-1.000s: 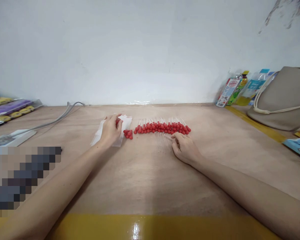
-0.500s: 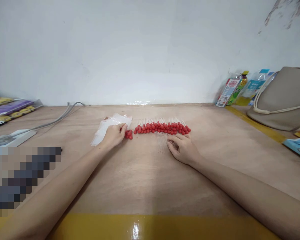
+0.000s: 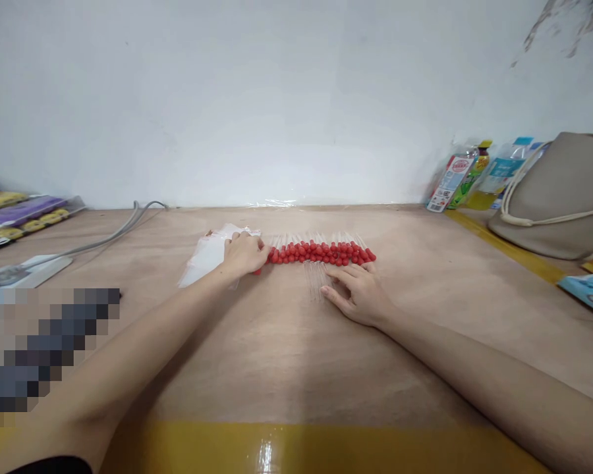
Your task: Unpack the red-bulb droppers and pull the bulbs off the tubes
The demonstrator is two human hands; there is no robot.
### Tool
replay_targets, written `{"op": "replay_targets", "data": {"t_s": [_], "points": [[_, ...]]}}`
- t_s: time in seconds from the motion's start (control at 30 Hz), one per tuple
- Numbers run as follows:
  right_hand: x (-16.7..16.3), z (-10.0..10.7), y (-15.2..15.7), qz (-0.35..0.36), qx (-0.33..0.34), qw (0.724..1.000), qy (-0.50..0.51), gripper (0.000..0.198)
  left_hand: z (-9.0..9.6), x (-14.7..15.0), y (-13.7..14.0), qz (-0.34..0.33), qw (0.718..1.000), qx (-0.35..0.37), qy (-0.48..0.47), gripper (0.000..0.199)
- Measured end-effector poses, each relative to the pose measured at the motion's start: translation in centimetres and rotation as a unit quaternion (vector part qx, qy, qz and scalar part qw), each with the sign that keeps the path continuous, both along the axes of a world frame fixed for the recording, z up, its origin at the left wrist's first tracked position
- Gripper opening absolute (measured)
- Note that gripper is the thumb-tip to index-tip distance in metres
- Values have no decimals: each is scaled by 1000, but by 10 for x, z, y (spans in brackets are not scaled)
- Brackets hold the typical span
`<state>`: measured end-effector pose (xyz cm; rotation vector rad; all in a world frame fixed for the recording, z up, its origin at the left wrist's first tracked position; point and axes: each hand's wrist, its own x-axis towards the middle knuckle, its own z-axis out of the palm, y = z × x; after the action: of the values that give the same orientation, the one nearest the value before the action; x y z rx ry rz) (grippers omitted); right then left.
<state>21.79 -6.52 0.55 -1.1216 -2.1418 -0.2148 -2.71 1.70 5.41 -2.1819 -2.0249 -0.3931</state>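
Observation:
A long row of small red bulb-shaped heads on thin clear stems [image 3: 321, 253] lies across the middle of the table. At its left end is my left hand [image 3: 246, 253], fingers bent down and closed by the red heads; what they grip is hidden. Partly under that hand, a fanned stack of thin white and clear sheets or small bags [image 3: 205, 257] rests on the wood. My right hand [image 3: 360, 295] lies low in front of the row, thumb and fingers apart. Just left of its fingertips are several fine clear stems [image 3: 316, 283] pointing towards me.
At the back right stand several drink bottles [image 3: 504, 171] beside a grey-beige bag [image 3: 558, 197] with a cord. A cable with a plug [image 3: 10, 275] and yellow and purple packs [image 3: 29, 210] are on the left. Yellow tape [image 3: 217, 447] runs along the near edge.
My left hand has moved right, from over the white sheets to the row's left end, now covering most of the small separate red cluster. My right thumb has stretched out leftwards.

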Motion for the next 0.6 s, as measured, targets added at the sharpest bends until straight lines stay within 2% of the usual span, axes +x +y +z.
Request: {"op": "replay_targets", "data": {"t_s": [0.07, 0.13, 0.33, 0.47, 0.53, 0.6], "points": [[0, -1, 0, -2, 7, 1000, 25, 27, 5, 5, 10, 31, 997, -64, 17, 35], [0, -2, 1, -8, 9, 999, 46, 25, 8, 9, 18, 38, 994, -99, 21, 31], [0, -2, 2, 22, -5, 998, 51, 22, 13, 12, 23, 38, 992, -117, 21, 24], [1, -2, 2, 48, -11, 998, 46, 19, 28, 8, 9, 9, 996, -91, 11, 30], [2, -3, 3, 45, -9, 998, 48, 19, 36, 4, -5, -21, 999, -38, -7, 30], [3, -4, 5, 35, -4, 998, 58, 19, 37, 2, -24, -81, 995, 27, -44, 27]]}}
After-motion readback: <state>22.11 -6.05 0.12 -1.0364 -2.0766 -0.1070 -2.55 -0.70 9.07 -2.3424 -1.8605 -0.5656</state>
